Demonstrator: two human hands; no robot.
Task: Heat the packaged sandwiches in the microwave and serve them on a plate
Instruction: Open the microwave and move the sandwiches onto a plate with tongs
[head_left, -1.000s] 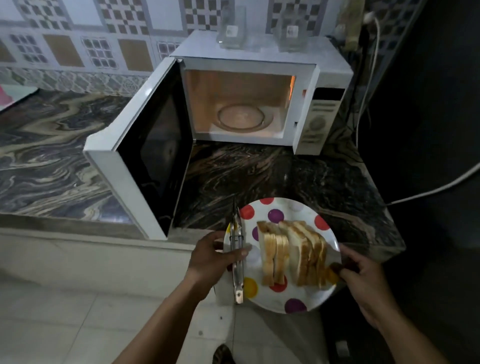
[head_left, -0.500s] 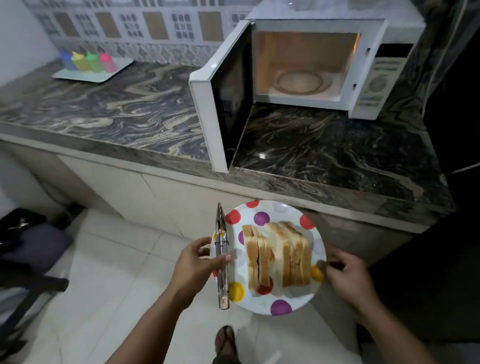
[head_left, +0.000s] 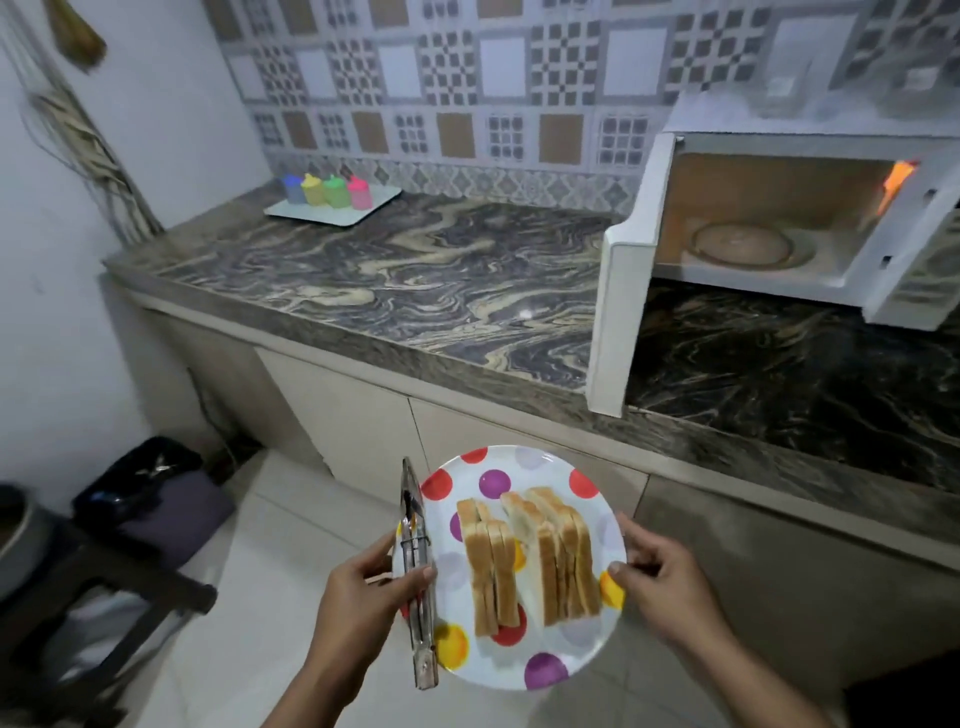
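Now the plate (head_left: 550, 470), white with coloured dots, is held in the air at 6 o'clock of the view, above the floor (head_left: 249, 582) and in front of the table (head_left: 415, 291). Both hands carry it. The left hand (head_left: 363, 592) holds the rim at 9 o'clock of the plate; its grip is closed, with the thumb pressing metal tongs (head_left: 417, 571) flat against the rim and the other fingers curled under. The tongs lie along the left edge of the plate, tips pointing to 12 o'clock. The right hand (head_left: 667, 587) holds the rim at 3 o'clock; its grip is also closed on the plate, thumb on top near a yellow dot, fingers bent below.

On the plate the sandwiches (head_left: 530, 561) stand on their edges in two groups, side by side, near the middle.

At 2 o'clock the microwave (head_left: 779, 218) stands on the table with its door (head_left: 618, 317) swung open toward the viewer. Inside, the light is on and the glass turntable (head_left: 737, 244) is bare. At 11 o'clock, far on the table, a white tray (head_left: 332, 210) carries four small coloured bottles (head_left: 324, 189). At 8 o'clock a dark stool (head_left: 104, 582) with a bag on it stands on the floor.
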